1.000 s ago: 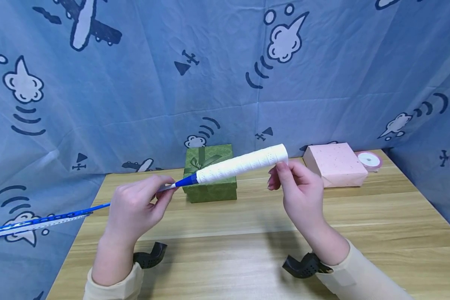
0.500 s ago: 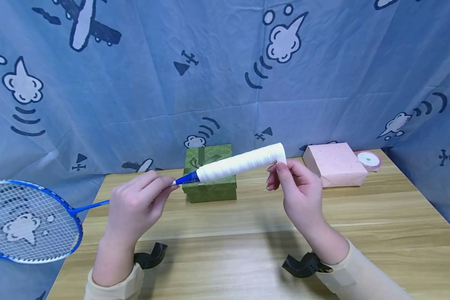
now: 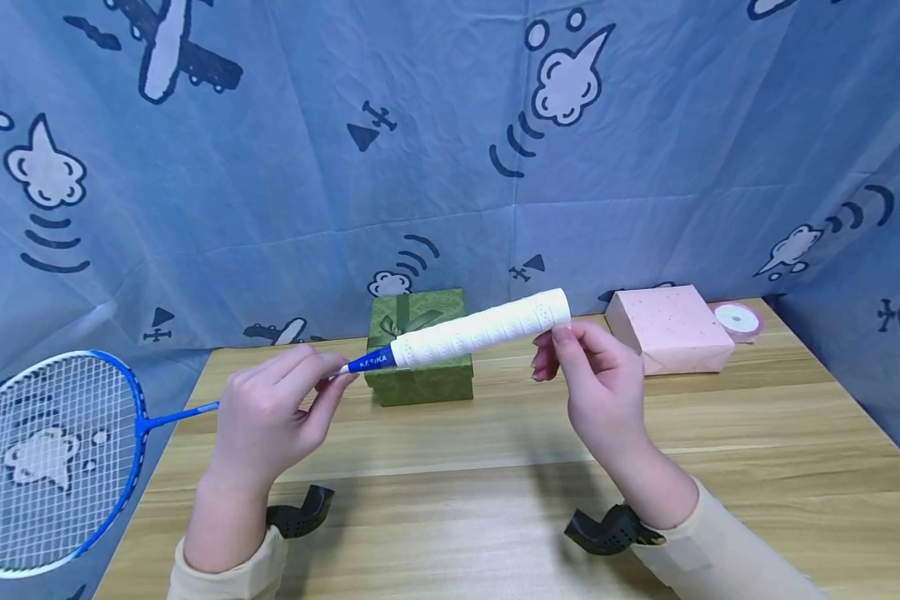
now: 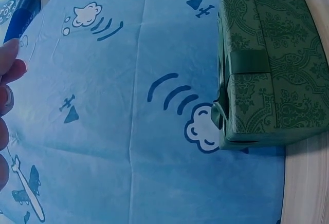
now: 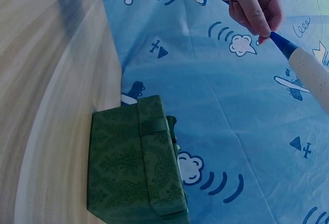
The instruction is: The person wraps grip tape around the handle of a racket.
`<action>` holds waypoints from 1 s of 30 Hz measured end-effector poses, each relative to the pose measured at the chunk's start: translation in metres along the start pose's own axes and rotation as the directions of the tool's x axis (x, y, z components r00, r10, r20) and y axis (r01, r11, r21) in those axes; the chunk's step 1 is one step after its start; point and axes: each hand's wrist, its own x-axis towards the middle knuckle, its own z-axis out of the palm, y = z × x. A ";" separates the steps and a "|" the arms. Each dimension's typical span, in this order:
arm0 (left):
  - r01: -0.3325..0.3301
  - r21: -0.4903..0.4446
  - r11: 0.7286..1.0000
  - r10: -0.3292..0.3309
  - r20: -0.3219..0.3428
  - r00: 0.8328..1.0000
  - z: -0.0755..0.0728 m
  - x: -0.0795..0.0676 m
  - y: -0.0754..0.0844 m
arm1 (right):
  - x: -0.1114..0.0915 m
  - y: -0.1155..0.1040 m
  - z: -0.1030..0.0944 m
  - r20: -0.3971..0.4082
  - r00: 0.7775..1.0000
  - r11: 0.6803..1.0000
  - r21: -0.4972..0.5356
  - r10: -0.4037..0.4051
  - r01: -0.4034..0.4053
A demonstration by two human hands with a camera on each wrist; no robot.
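A badminton racket (image 3: 480, 330) is held up above the table, its white-wrapped handle pointing right and its blue-framed strung head (image 3: 139, 417) at far left. My left hand (image 3: 266, 412) pinches the thin shaft just below the blue cone marked KESIKA. At the other end, my right hand (image 3: 606, 379) pinches the lower edge of the handle's butt between thumb and fingers. The left wrist view catches only the fingertips (image 4: 7, 62) and part of the handle (image 4: 24, 14). From the right wrist, the left hand (image 5: 254, 3) shows at the cone, while the right hand is out of frame.
Behind the handle, a green gift box (image 3: 420, 385) with a ribbon bow stands on the wooden table (image 3: 450, 508). A pink box (image 3: 671, 329) and a ribbon spool (image 3: 738, 320) sit at the back right. Blue printed cloth (image 3: 450, 167) hangs behind.
The racket has rolled about its long axis: its head was nearly edge-on and now shows its strung face. The lettering on the cone has come into view. Both hands stay nearly in place.
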 end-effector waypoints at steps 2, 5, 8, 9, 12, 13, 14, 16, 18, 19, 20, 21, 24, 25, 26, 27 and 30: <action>0.005 -0.014 1.000 -0.005 0.012 1.000 0.000 -0.001 -0.001 | 0.000 0.000 0.000 -0.001 1.000 1.000 -0.002 0.002 -0.002; 0.010 -0.026 1.000 -0.010 0.022 1.000 -0.001 -0.002 -0.001 | 0.000 0.001 -0.001 -0.008 1.000 1.000 -0.008 0.006 -0.006; 0.009 -0.025 1.000 -0.008 0.021 1.000 -0.001 -0.003 -0.002 | 0.000 0.001 -0.001 -0.015 1.000 1.000 -0.025 0.012 -0.013; 0.007 -0.023 1.000 -0.007 0.019 1.000 -0.001 -0.003 -0.002 | 0.000 0.001 -0.001 -0.016 1.000 0.999 -0.028 0.014 -0.015; 0.002 -0.014 1.000 -0.002 0.014 1.000 0.000 -0.002 -0.002 | 0.000 0.001 -0.001 -0.013 1.000 0.999 -0.029 0.016 -0.016; 0.001 -0.013 1.000 -0.001 0.013 1.000 0.000 -0.002 -0.002 | 0.000 0.000 -0.001 -0.010 1.000 1.000 -0.024 0.014 -0.014; 0.001 -0.012 1.000 -0.001 0.013 1.000 0.000 -0.002 -0.002 | 0.000 0.000 -0.001 -0.006 1.000 1.000 -0.019 0.012 -0.012; 0.002 -0.010 1.000 -0.002 0.016 1.000 0.000 -0.002 -0.002 | 0.000 0.000 -0.001 0.000 1.000 1.000 -0.013 0.009 -0.009; 0.005 -0.008 1.000 -0.004 0.019 1.000 0.000 -0.003 -0.002 | 0.000 -0.001 -0.001 0.002 1.000 1.000 -0.016 0.008 -0.007; 0.006 -0.007 1.000 -0.006 0.020 1.000 0.000 -0.003 -0.002 | 0.000 -0.001 -0.001 0.002 1.000 1.000 -0.021 0.008 -0.008; 0.008 -0.005 1.000 -0.008 0.021 1.000 0.000 -0.003 -0.002 | 0.000 -0.001 -0.001 0.001 1.000 1.000 -0.025 0.011 -0.010; 0.009 -0.003 1.000 -0.009 0.022 1.000 0.000 -0.003 -0.002 | 0.000 -0.001 -0.001 -0.001 1.000 0.999 -0.029 0.013 -0.013; 0.008 0.001 1.000 -0.008 0.021 1.000 0.000 -0.003 -0.002 | 0.000 0.000 0.000 -0.001 1.000 1.000 -0.008 0.006 -0.006; 0.007 0.003 1.000 -0.007 0.020 1.000 0.000 -0.003 -0.002 | 0.000 0.000 0.000 -0.001 1.000 1.000 -0.001 0.004 -0.004; 0.006 0.004 1.000 -0.006 0.019 1.000 0.000 -0.003 -0.002 | -0.001 0.000 0.000 0.000 1.000 1.000 0.009 0.002 -0.002; 0.006 0.005 1.000 -0.006 0.018 1.000 0.000 -0.002 -0.002 | -0.001 0.000 0.000 0.000 1.000 1.000 0.017 0.001 -0.001; 0.007 0.004 1.000 -0.007 0.013 1.000 0.000 -0.002 -0.002 | -0.001 -0.001 0.000 0.000 1.000 1.000 0.021 0.006 -0.006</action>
